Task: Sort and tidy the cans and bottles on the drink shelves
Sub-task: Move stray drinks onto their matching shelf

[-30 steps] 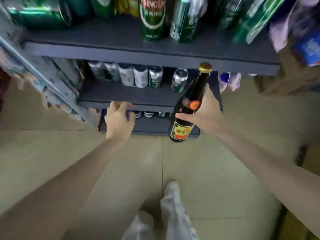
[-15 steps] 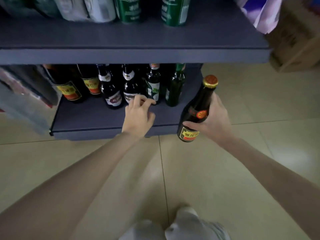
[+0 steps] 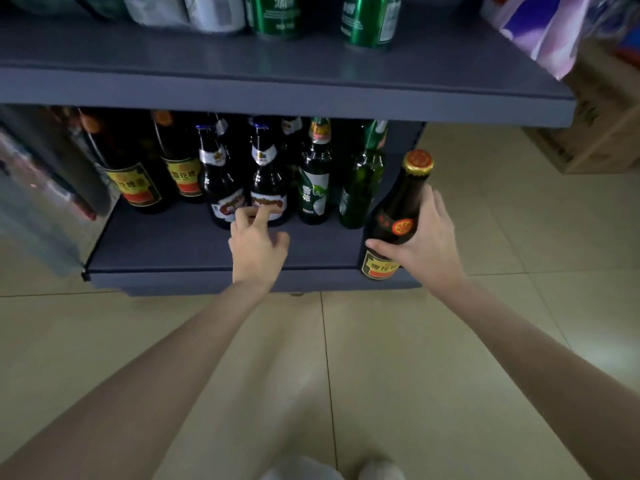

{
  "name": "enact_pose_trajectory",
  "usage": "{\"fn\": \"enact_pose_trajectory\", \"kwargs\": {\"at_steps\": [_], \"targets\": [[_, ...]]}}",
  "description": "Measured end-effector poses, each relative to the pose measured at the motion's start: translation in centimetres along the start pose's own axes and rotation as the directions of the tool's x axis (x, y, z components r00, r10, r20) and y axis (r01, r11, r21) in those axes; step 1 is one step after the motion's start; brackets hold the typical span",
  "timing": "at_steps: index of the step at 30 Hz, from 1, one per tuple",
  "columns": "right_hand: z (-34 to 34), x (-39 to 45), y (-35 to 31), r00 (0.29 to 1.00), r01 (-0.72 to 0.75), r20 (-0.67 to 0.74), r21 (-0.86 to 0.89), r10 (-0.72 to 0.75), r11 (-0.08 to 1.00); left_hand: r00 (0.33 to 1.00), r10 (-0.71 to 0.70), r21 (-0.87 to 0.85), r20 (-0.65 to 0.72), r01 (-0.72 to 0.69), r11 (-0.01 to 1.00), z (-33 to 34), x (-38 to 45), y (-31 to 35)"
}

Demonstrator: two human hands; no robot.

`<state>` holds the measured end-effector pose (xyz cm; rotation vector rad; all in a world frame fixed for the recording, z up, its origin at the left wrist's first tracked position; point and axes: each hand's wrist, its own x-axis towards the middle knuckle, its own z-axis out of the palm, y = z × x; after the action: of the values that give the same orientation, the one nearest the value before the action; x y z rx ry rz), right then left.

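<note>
My right hand (image 3: pixel 427 242) grips a dark brown bottle (image 3: pixel 398 216) with a gold cap and a yellow and red label, held upright at the right front corner of the bottom shelf (image 3: pixel 166 251). My left hand (image 3: pixel 258 242) reaches over that shelf, its fingertips touching the label of a brown bottle (image 3: pixel 266 181) with a blue cap. A like bottle (image 3: pixel 220 185) stands just left of it. Two larger dark bottles (image 3: pixel 138 168) with yellow labels stand at the left. Two green bottles (image 3: pixel 317 174) stand at the right of the row.
The shelf above (image 3: pixel 277 88) carries green cans (image 3: pixel 369 19) and silver cans (image 3: pixel 214 12). A purple and white pack (image 3: pixel 540 26) lies at its right end. A cardboard box (image 3: pixel 602 133) sits on the tiled floor (image 3: pixel 381 358) at the right. My shoes show at the bottom edge.
The view dropped from the can shelves to the bottom bottle shelf. My left hand left the shelf edge and reached to the blue-capped bottle. My right hand keeps holding the gold-capped bottle.
</note>
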<state>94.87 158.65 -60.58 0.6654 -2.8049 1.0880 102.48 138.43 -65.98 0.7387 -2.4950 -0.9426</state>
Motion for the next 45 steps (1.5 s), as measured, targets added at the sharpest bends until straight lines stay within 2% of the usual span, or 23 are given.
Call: {"fn": "enact_pose_trajectory", "kwargs": {"at_steps": [5, 10, 16, 21, 26, 29, 34, 39, 45], "targets": [[4.7, 1.4, -3.4, 0.988, 0.110, 0.097, 0.089, -0.119, 0.990, 0.990, -0.131, 0.102, -0.042, 0.135, 0.986, -2.9, -0.6, -5.4], [10.6, 3.5, -8.9, 0.928, 0.286, 0.214, 0.119, -0.305, 0.951, 0.950, -0.284, 0.150, -0.129, 0.302, 0.942, -7.4, -0.3, -12.0], [18.3, 5.6, -16.0, 0.850, 0.393, 0.266, 0.253, -0.455, 0.884, 0.957, -0.290, 0.057, 0.033, 0.288, 0.956, -9.5, 0.8, -15.7], [22.5, 8.3, -19.5, 0.886, 0.334, 0.248, 0.244, -0.392, 0.910, 0.943, -0.333, -0.043, 0.009, 0.333, 0.942, -8.3, 2.6, -17.4], [23.9, 9.5, -19.6, 0.878, 0.340, 0.282, 0.201, -0.387, 0.919, 0.921, -0.389, -0.174, 0.008, 0.385, 0.907, -6.7, 3.5, -17.5], [23.6, 9.2, -19.0, 0.879, 0.312, 0.275, 0.284, -0.389, 0.907, 0.922, -0.388, -0.211, 0.016, 0.382, 0.900, -5.2, 3.7, -17.1], [23.7, 6.5, -13.8, 0.930, 0.251, 0.156, 0.392, -0.333, 0.885, 0.892, -0.427, -0.245, -0.148, 0.385, 0.890, -2.8, 5.1, -16.7], [24.9, 4.3, -6.8, 0.939, 0.089, 0.311, 0.192, -0.146, 0.977, 0.858, -0.459, -0.210, -0.232, 0.416, 0.885, -1.8, 6.5, -16.8], [24.7, 4.5, -4.5, 0.914, 0.047, 0.397, 0.092, -0.080, 0.995, 0.844, -0.481, -0.187, -0.238, 0.447, 0.875, -1.5, 9.1, -16.5]]}}
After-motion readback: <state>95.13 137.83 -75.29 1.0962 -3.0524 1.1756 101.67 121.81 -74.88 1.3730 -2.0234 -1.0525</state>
